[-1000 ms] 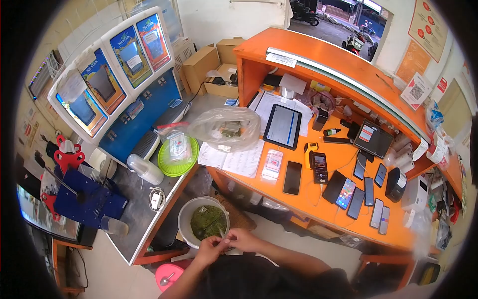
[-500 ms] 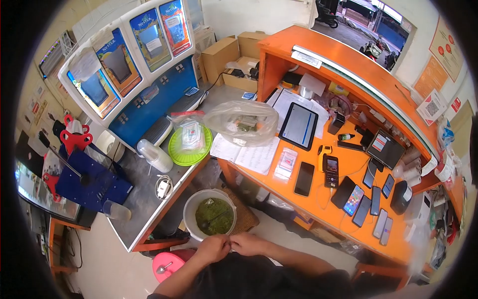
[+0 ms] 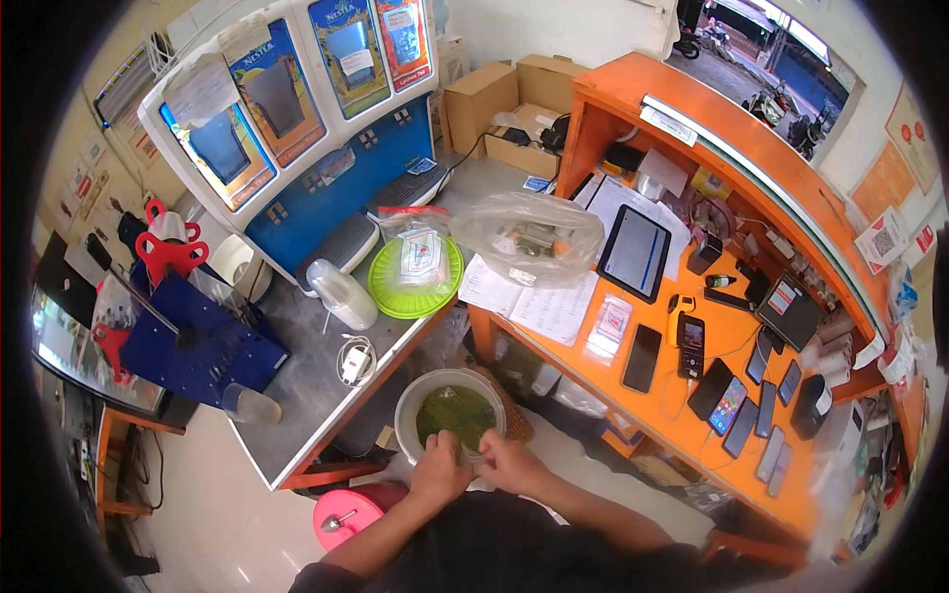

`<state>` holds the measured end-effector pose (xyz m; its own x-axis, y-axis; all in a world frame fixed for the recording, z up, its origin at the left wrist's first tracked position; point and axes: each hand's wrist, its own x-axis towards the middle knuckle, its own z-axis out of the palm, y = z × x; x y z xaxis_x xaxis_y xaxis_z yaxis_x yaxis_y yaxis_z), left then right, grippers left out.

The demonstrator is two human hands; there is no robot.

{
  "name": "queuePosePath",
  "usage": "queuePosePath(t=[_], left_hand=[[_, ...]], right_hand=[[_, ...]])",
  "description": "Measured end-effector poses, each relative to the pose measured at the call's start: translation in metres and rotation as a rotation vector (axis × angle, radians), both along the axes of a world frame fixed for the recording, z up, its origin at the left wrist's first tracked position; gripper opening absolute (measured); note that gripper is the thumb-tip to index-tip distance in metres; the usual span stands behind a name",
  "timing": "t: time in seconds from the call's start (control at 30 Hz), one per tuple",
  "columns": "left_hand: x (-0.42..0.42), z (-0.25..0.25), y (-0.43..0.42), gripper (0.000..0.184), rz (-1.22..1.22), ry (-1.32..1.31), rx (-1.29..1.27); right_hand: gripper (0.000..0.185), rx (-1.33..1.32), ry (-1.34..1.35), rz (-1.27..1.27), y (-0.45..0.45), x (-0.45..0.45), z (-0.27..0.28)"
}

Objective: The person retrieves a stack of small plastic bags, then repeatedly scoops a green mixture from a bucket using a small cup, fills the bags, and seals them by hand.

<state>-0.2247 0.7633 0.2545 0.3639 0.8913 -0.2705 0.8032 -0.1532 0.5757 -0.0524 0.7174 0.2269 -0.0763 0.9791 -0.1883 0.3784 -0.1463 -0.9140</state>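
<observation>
A whitish bucket [image 3: 402, 415] stands on the floor between the two counters, with wet-looking green stuff [image 3: 461, 407] inside. My left hand [image 3: 442, 470] is over the near rim of the bucket, its fingers curled closed. Close beside it, slightly to the right, my right hand [image 3: 508, 465] is also closed, thumb and fingers pinched together. Whatever lies between the fingers of either hand is too small or hidden to name. To the left of my left arm is a pink round container [image 3: 334, 534] with a metal spoon [image 3: 339, 520] on top.
The grey counter [image 3: 306, 410] on the left bears a green plate [image 3: 395, 296], plastic cups [image 3: 341, 296], a white charger [image 3: 354, 364] and drink dispensers [image 3: 287, 99]. Several phones, a tablet [image 3: 634, 253] and a plastic bag [image 3: 474, 232] occupy the orange desk [image 3: 578, 381].
My hands have moved apart a little and forward, and now overlap the bucket's near edge. The view has shifted, so the surroundings appear farther right.
</observation>
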Motion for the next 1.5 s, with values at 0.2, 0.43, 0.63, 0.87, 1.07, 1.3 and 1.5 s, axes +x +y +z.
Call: queuePosePath(t=[0.2,0.43,0.63,0.87,1.07,1.3,1.5], left_hand=[[-0.042,-0.010,0.042,0.036,-0.444,-0.193,0.148],[-0.076,0.003,0.081,0.046,-0.624,-0.230,0.187],[-0.111,-0.033,0.105,0.040,-0.639,-0.227,-0.096],[-0.142,-0.059,0.118,0.040,-0.704,-0.324,-0.199],[-0.194,-0.103,0.116,0.052,-0.447,-0.264,-0.349],[-0.235,-0.064,0.112,0.059,-0.199,-0.146,-0.532],[-0.261,-0.085,0.089,0.056,-0.065,-0.279,-0.460]], right_hand=[[0.027,-0.030,-0.144,-0.188,0.020,-0.039,-0.007],[0.022,-0.483,0.412,-0.267,0.045,-0.062,0.009],[0.028,-0.025,-0.023,-0.032,0.038,-0.102,0.013],[0.046,-0.133,0.314,0.110,0.043,-0.127,0.004],[0.030,-0.048,-0.500,-0.153,0.081,-0.092,-0.108],[0.032,-0.391,-1.210,0.342,0.120,-0.072,-0.194],[0.039,-0.426,-1.036,0.505,0.096,-0.073,-0.177]])
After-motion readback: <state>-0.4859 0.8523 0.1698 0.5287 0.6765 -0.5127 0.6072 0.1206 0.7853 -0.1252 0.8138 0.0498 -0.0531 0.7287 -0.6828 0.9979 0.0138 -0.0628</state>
